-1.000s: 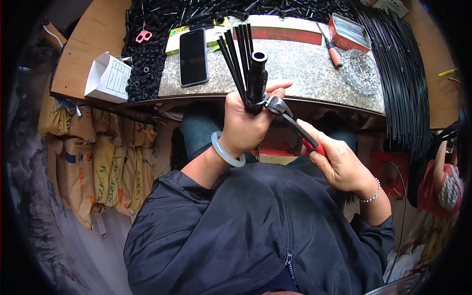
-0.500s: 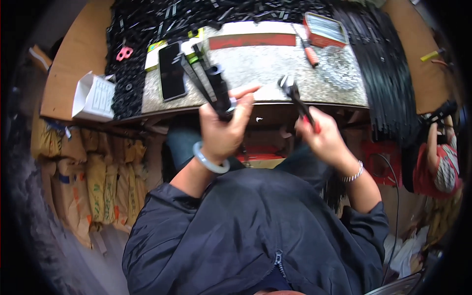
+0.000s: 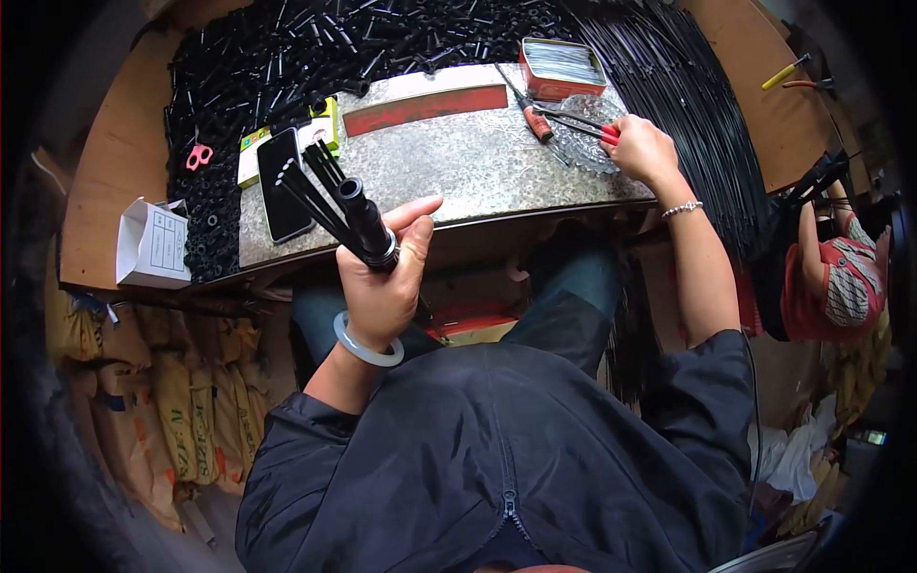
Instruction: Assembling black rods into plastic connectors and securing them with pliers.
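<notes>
My left hand [image 3: 380, 282] is closed around the lower end of a bundle of slim black rods [image 3: 320, 205] and a thicker black tube [image 3: 359, 215] with a ringed, hollow top. Its index finger points out to the right. Over the table's right side, my right hand [image 3: 642, 151] grips red-handled pliers [image 3: 609, 137]. Their dark, slender front part reaches left across a clear glass dish [image 3: 585, 153]; whether the jaws hold anything is too small to tell. Beside the dish lies a tool with an orange-red handle [image 3: 538, 124].
Black tubular parts [image 3: 353, 38] are heaped at the back, long black rods [image 3: 688, 105] along the right. A red tin [image 3: 537, 86] holds thin silvery pieces. A phone [image 3: 283, 196], pink scissors [image 3: 199, 157] and a white box [image 3: 158, 253] lie left. Another person [image 3: 831, 277] sits far right.
My right hand has carried the pliers from the table's front edge up and right to the glass dish. The left hand keeps its hold on the rods and tube, and the whole view has shifted.
</notes>
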Available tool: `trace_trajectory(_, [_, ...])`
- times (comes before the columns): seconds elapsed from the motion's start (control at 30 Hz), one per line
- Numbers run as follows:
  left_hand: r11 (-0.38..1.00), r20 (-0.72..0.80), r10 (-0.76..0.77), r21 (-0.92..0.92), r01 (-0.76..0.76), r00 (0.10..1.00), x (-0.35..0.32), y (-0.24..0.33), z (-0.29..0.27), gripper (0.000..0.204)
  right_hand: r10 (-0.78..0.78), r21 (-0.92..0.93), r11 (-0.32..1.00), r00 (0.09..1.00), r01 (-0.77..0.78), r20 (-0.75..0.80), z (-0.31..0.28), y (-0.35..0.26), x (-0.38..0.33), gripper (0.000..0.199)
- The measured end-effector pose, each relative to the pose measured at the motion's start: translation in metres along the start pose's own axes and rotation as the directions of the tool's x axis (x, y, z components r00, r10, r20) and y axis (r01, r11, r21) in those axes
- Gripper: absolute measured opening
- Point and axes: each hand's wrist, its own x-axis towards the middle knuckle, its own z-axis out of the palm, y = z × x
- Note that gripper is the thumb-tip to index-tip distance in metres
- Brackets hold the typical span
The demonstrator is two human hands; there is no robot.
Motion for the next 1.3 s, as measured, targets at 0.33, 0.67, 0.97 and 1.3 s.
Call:
trace_trajectory(0.33, [0.997, 0.090, 0.062, 0.029, -0.065, 0.994, 0.001, -0.002, 0.004, 0.019, -0.012, 0.200, 0.978, 0.969, 0.063, -0.247, -0.009, -0.004, -0.012, 0.026])
trace_trajectory(0.67, [0.992, 0.136, 0.110, 0.041, -0.117, 0.985, -0.007, 0.003, 0.017, 0.018, -0.096, 0.996, -0.081, 0.994, 0.039, -0.046, -0.011, -0.066, -0.080, 0.023])
trace_trajectory(0.97, [0.995, 0.187, 0.100, -0.047, -0.092, 0.977, -0.006, 0.003, 0.030, 0.017, -0.227, 0.804, 0.084, 0.797, 0.589, -0.560, -0.019, -0.117, -0.134, 0.011])
trace_trajectory(1.3, [0.998, 0.210, 0.060, -0.033, -0.054, 0.976, -0.010, 0.004, 0.017, 0.019, -0.392, 0.115, 0.382, 0.273, 0.917, -0.879, -0.010, -0.125, -0.126, 0.023])
